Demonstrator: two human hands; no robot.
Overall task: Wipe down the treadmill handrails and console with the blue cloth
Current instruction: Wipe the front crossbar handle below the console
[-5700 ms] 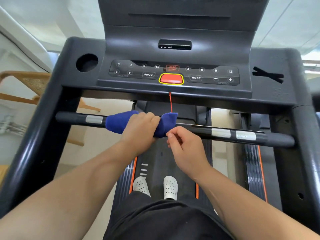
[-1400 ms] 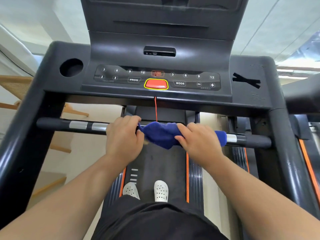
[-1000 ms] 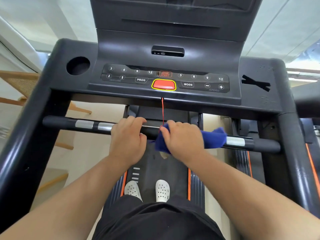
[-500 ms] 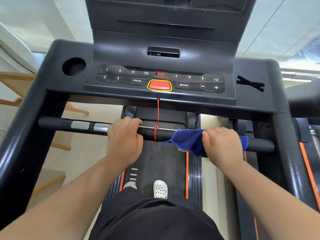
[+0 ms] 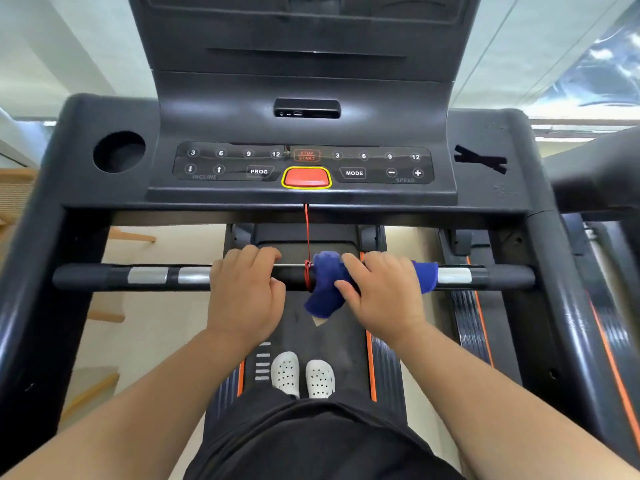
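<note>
A black front handrail point(image 5: 86, 277) with silver sensor bands runs across the treadmill below the console point(image 5: 304, 164). My right hand point(image 5: 384, 292) presses the blue cloth point(image 5: 325, 289) around the bar, right of centre; cloth ends stick out on both sides of the hand. My left hand point(image 5: 247, 292) grips the bare bar just left of the red safety cord point(image 5: 307, 244), which hangs from the console and loops around the bar. The black side handrails point(image 5: 24, 306) slope down on both sides.
The console has a red stop button point(image 5: 306, 177), a round cup holder point(image 5: 119, 152) at the left and a cross-shaped slot point(image 5: 481, 160) at the right. My white shoes point(image 5: 301, 375) stand on the belt. A wooden chair point(image 5: 14, 188) stands at the left; another machine point(image 5: 599, 174) is at the right.
My right hand has slid the cloth back leftward along the bar, from near its right end to beside the red cord. The left hand has kept its grip.
</note>
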